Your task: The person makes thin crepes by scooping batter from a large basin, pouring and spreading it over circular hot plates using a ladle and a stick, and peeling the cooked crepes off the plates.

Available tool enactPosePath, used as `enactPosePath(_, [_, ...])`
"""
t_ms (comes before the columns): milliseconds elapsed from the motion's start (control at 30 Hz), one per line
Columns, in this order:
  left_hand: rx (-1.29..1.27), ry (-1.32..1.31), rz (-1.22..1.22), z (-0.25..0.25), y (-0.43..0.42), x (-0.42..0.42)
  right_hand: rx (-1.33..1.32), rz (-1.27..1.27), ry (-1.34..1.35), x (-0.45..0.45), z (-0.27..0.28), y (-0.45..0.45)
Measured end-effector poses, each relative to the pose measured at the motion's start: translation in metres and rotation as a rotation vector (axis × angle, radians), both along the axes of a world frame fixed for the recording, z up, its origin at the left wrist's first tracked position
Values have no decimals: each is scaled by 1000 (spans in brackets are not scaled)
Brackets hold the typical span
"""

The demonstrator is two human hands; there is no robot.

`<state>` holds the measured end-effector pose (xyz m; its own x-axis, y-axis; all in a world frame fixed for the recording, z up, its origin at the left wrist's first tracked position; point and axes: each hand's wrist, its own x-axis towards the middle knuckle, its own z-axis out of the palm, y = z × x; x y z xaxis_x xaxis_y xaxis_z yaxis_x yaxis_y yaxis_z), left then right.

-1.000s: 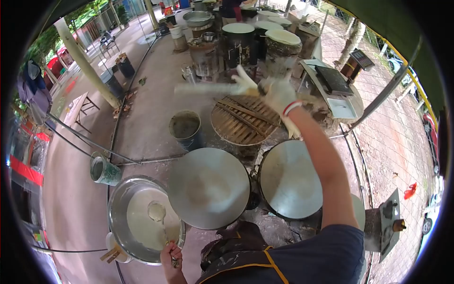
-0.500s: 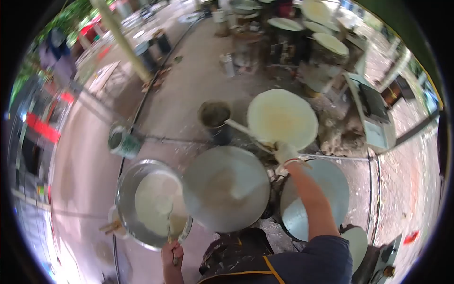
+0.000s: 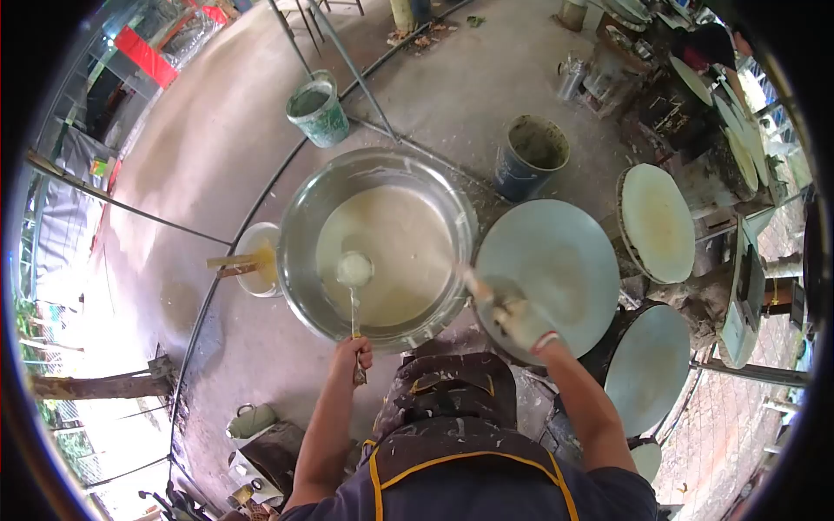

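Note:
My left hand (image 3: 353, 352) is closed round the handle of a ladle (image 3: 354, 271), whose bowl is at the surface of pale batter (image 3: 413, 234). The batter fills the lower part of a large metal basin (image 3: 300, 208). My right hand (image 3: 526, 325), in a whitish glove and smeared by motion, grips a wooden stick-like tool (image 3: 473, 285) whose far end points toward the basin's rim. That hand is above the near-left part of a round grey griddle (image 3: 560, 247), which has a brownish patch in its middle. The exact shape of the tool is blurred.
A small tub (image 3: 258, 282) with wooden sticks stands left of the basin. Beyond are a green bucket (image 3: 318, 111) and a dark bucket (image 3: 532, 156). To the right are a second griddle (image 3: 647, 369) and another griddle bearing a pale round sheet (image 3: 658, 224). A person (image 3: 705, 48) is at the upper right.
My view has swung left. My right hand has come back from the far griddle with the pale sheet to the near grey griddle. The ladle stays in my left hand in the basin.

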<state>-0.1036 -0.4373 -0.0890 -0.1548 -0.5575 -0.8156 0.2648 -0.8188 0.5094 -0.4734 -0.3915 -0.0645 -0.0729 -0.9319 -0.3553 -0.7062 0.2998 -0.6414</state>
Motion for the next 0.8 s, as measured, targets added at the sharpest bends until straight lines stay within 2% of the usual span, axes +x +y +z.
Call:
enactPosePath(33, [43,-56,-88,-14,-7,23,28,166,72,30,1,-9])
enactPosePath(100, [121,-164,-272,-36,-22,62,166,482,325,60,-77,-21])
enactPosePath(133, [68,-363,-408,-39,-26,70,250,523,365,73,-82,-31])
enactPosePath(167, [-120,-664,-602,-56,-23,85,333,569,403,87,-86,-43])
enactPosePath(233, [-533,-1259,-982,-100,-12,116,541,395,301,134,-32,-75])
enactPosePath(267, [-400,-1222,-1010,-90,-17,113,523,402,269,150,-59,-73])
enactPosePath(333, [-137,-1141,-1049,-57,-29,96,292,668,339,173,-122,-61])
enactPosePath(367, [-125,-1016,-1017,-85,-23,104,171,801,367,183,-138,-54])
enactPosePath(400, [-117,-894,-988,-134,-12,114,293,621,191,192,-138,-49])
enactPosePath(433, [-111,-774,-957,-160,-7,120,406,435,18,199,-135,-45])
enactPosePath(467, [17,-524,-799,-154,-11,121,509,243,-154,204,-128,-44])
enactPosePath(533, [249,-27,-472,-118,-23,116,491,-118,-468,206,-91,-46])
enactPosePath(567, [140,-17,-417,-84,-28,108,479,-307,-625,206,-72,-43])
enactPosePath(600, [32,-5,-361,-40,-36,94,283,-210,-479,200,-61,-45])
enactPosePath(633, [-78,9,-302,-7,-45,84,312,-315,-569,197,-33,-54])
enactPosePath(700, [-281,-100,-368,30,-63,77,360,-520,-753,192,24,-74])
enactPosePath(733, [-388,-155,-395,37,-71,74,325,-524,-774,189,15,-74])
enactPosePath(800, [-433,-202,-438,37,-84,66,246,-532,-814,180,-5,-77])
